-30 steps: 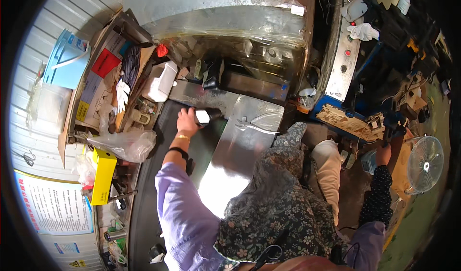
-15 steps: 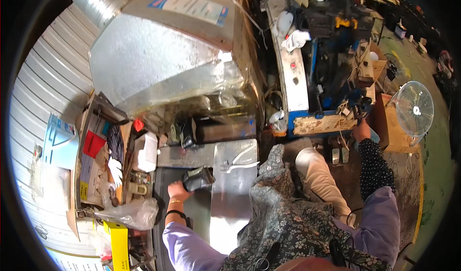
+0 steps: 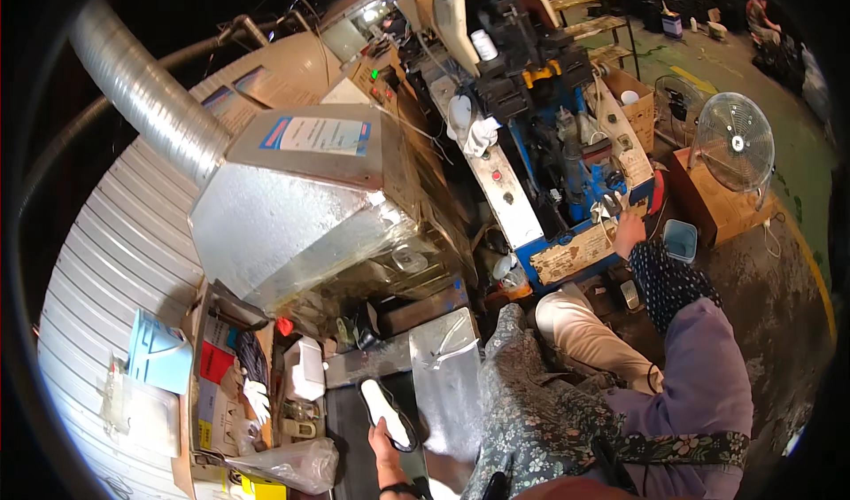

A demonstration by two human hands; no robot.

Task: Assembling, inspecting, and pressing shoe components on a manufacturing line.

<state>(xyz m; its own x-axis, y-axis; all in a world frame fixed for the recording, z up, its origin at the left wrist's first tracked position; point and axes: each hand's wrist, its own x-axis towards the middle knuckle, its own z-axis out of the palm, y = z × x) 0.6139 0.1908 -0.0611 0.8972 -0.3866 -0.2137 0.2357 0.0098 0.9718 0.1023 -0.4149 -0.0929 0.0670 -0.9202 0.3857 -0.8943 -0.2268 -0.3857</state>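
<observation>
A floral-print cloth apron (image 3: pixel 531 411) fills the near middle, gathered in soft folds. Beside it, the left hand (image 3: pixel 383 445) is clasped around the near end of a black-edged shoe (image 3: pixel 387 410), its long, pale, smooth face turned up; the wrapped fingers hide part of it. The shoe is above a dark, matte belt (image 3: pixel 348 418), left of a shiny metal sheet (image 3: pixel 443 398) bearing steel pliers (image 3: pixel 456 339), whose outline blurs into the glare. A crumpled clear plastic bag (image 3: pixel 305 465) lies further left.

Well apart from the left, the right hand (image 3: pixel 629 232) is at the front of a blue-framed machine (image 3: pixel 562 261) with chipped, flaking paint; whether its fingers grip anything cannot be told. Beyond rise a dull sheet-metal hood (image 3: pixel 283 208), its blue-edged label (image 3: pixel 316 135) too small to read, and a ribbed silver duct (image 3: pixel 146 93), cut off by the dark rim.
</observation>
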